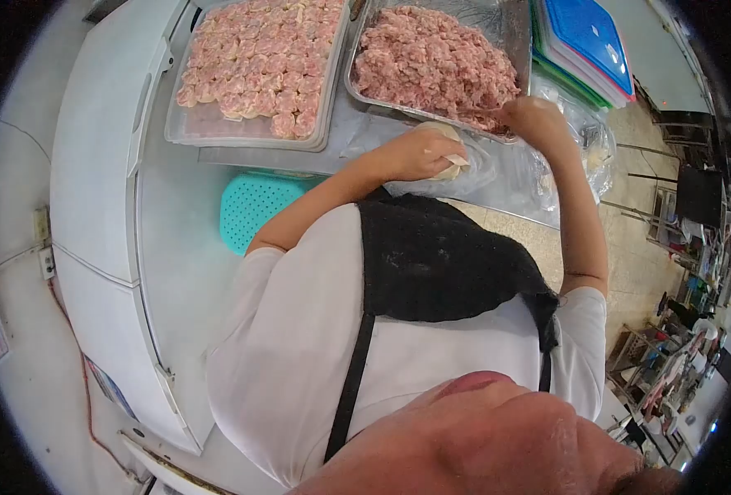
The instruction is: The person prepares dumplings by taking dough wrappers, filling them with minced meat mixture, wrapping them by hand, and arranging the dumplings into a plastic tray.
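1. Apron (448, 264), black with pale smudges, is worn nearest the camera; its bib is bunched close to the bench (258, 159) and could be snagged if the body were leaned in.
2. By the left hand (419, 155), a pale dough wrapper (453, 167) is held in curled fingers over the bench's near edge; it could be torn by too tight a squeeze.
3. The right hand (534, 124) is held at the near right corner of the metal tray (431, 114), beside the ground meat (435, 66). Its fingers are bent narrow; whether anything is gripped cannot be told. Meat could be spilled over the rim by a hasty lift.
4. Crumpled plastic bags (598, 161) are spread beside the right forearm, where the wrist could be caught.
5. Leftward, filled pieces (262, 49) are packed in a plastic tub (217, 130); lower, a teal basket (254, 206) is partly hidden by the left arm.
6. Farther off, the tray's right side is obstructed by stacked coloured lids or boards (588, 37).
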